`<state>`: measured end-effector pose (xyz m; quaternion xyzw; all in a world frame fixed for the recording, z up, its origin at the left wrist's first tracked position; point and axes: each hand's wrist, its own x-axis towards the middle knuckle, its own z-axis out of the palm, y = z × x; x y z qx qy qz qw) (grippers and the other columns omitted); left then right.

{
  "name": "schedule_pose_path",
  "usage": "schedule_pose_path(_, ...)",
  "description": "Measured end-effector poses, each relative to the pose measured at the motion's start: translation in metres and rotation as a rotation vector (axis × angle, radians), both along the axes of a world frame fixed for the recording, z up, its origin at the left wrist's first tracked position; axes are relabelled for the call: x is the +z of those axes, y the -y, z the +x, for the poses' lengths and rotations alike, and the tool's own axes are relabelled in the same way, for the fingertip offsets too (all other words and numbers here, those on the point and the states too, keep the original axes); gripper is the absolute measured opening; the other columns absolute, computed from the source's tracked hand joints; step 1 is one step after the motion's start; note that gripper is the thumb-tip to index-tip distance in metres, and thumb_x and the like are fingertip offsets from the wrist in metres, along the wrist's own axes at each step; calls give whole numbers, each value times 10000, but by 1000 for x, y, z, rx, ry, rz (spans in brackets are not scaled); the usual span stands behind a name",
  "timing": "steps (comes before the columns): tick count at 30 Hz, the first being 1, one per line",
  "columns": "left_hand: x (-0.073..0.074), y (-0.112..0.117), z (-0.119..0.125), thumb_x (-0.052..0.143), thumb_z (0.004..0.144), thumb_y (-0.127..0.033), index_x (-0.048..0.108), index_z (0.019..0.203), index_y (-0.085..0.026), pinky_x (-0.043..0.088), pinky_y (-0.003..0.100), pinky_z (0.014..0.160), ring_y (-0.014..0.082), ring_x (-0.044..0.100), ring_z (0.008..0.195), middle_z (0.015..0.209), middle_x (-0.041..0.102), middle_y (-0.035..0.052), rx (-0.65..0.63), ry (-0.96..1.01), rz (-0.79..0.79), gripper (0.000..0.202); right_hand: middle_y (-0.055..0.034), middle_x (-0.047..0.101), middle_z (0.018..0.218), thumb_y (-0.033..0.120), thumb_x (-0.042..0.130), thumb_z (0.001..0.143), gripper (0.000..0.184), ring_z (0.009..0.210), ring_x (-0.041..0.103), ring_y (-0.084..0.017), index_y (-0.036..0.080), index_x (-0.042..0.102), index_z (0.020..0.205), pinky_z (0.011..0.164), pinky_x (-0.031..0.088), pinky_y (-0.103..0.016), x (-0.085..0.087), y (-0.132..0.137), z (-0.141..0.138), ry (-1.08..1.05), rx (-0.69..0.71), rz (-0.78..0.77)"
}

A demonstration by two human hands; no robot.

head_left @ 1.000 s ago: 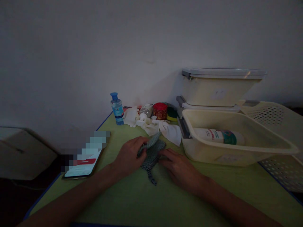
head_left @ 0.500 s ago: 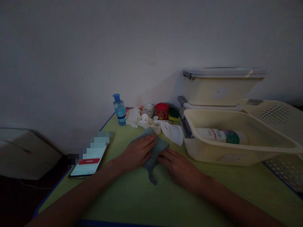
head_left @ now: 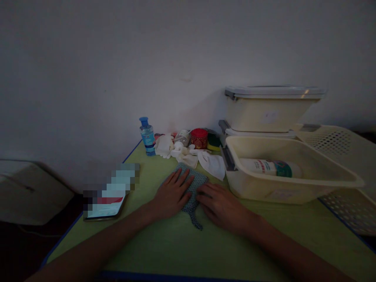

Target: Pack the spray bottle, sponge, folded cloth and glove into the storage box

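Blue-grey patterned cloth point(head_left: 198, 178) lies on green table point(head_left: 164, 250), between phone point(head_left: 113, 194) and open cream bin point(head_left: 255, 192). Left hand point(head_left: 172, 194) flat on cloth, fingers spread. Right hand point(head_left: 222, 203) curled at cloth's right edge; cannot tell whether pinching it.

Two hands point(head_left: 172, 196); one cloth point(head_left: 197, 181); one phone point(head_left: 113, 194); one red tub point(head_left: 199, 139); perhaps three bottles point(head_left: 148, 139).
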<state>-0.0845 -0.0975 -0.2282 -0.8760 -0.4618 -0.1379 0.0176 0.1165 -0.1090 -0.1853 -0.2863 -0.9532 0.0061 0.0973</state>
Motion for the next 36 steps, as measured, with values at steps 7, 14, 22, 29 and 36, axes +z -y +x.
schedule_pose_path(7, 21, 7, 5, 478, 796, -170, 600, 942, -133, 455, 326, 853, 191, 537, 988, 1029, 568, 99, -105, 402, -106, 193, -44, 613, 908, 245, 513, 847, 137, 863, 538, -172, 166, 615, 893, 788, 436, -310, 0, 1, -2, 19, 73, 21)
schedule_pose_path(14, 30, 4, -2, 609, 755, -339, 583, 880, -149, 435, 269, 738, 154, 527, 814, 859, 521, 30, -367, 330, -347, 229, -42, 618, 831, 134, 485, 842, 104, 786, 551, -154, 140, 590, 845, 699, 435, -262, -4, -1, -4, -52, 14, -4)
schedule_pose_path(22, 26, -6, -4, 520, 779, -213, 517, 743, -150, 351, 226, 602, 113, 452, 664, 717, 477, -17, -271, 437, -447, 72, -59, 588, 823, 141, 442, 861, 131, 716, 533, -139, 148, 568, 828, 620, 427, -249, -12, -4, -1, -232, 21, 38)
schedule_pose_path(29, 24, -16, -7, 511, 782, -294, 484, 679, -151, 288, 203, 534, 86, 376, 582, 601, 395, -56, -192, 647, -650, 177, -36, 596, 859, 151, 462, 855, 161, 748, 530, -125, 172, 621, 845, 671, 433, -239, -8, -4, 2, -133, 183, 16)
schedule_pose_path(36, 20, -25, -10, 597, 709, -372, 511, 689, -142, 312, 204, 552, 86, 398, 601, 628, 432, -49, -138, 859, -819, 246, -44, 589, 941, 179, 479, 863, 178, 837, 545, -118, 181, 629, 959, 737, 439, -219, -7, -4, 0, -140, 181, -215)
